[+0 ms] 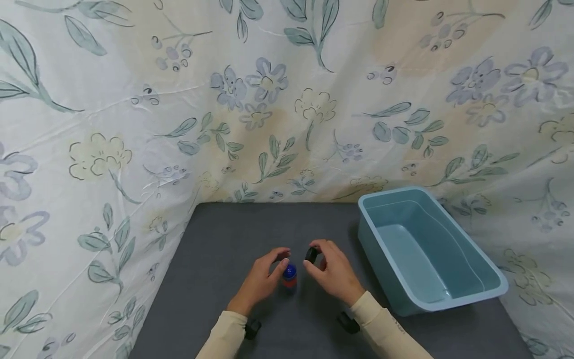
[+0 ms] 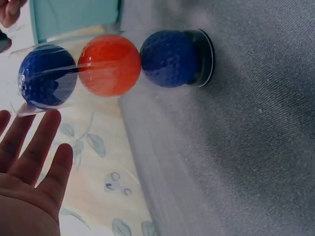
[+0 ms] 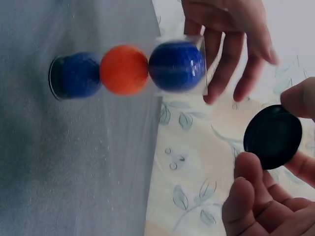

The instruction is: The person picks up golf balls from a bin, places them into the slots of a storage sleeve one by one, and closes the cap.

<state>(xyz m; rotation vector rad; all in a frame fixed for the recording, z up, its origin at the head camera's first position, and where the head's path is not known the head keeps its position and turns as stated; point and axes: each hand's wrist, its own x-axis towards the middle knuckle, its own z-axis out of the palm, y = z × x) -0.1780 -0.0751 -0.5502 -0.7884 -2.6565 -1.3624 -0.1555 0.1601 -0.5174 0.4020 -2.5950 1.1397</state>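
A clear tube (image 1: 289, 284) stands upright on the dark table, with a black base. Stacked inside it are dimpled golf balls: a blue ball (image 2: 47, 83) at the top, an orange ball (image 2: 109, 73) in the middle and another blue ball (image 2: 169, 61) at the bottom. My left hand (image 1: 260, 281) is beside the tube's uncapped top, fingers loosely spread; whether they touch it I cannot tell. To the right of the tube, my right hand (image 1: 334, 274) pinches a round black lid (image 3: 273, 136) between thumb and fingers, apart from the tube.
A light blue plastic bin (image 1: 403, 294) stands at the table's right side, its inside visible from above. The dark grey table (image 1: 233, 229) meets a floral cloth (image 1: 269, 124) hanging behind and at the sides. Each wrist wears a small black device.
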